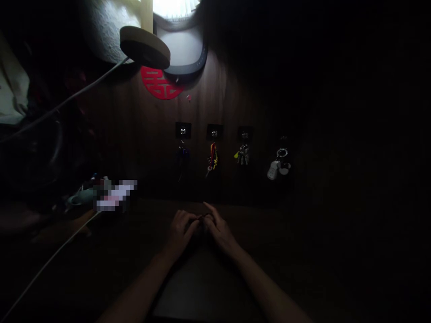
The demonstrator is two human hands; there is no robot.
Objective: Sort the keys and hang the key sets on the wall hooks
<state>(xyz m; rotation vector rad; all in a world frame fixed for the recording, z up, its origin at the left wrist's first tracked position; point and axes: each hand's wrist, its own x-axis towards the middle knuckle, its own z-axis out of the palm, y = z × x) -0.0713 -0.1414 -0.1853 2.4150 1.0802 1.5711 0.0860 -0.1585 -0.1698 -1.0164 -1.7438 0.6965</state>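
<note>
In the lower middle, my left hand [183,228] and my right hand [218,229] meet over the dark surface. The left fingers are curled and pressed together at the tips. Thumb and fingers of the right hand pinch close beside them, while its index finger points up and away. Between the fingertips runs a small, thin, dark reddish thing [202,216]; it is too dim to tell its kind. Beyond the hands, several key bunches hang from hooks: keys on a red and yellow cord [212,157], keys with a yellow tag [243,154], and a ring with pale tags [279,167].
A lit lamp [175,9] shines at the top, near a round disc [144,47] with a white cable [90,85]. A red paper cutout [161,84] is on the wooden panel [215,94]. At left lie a pixelated pale item [116,196] and another cable [57,253]. The right side is dark.
</note>
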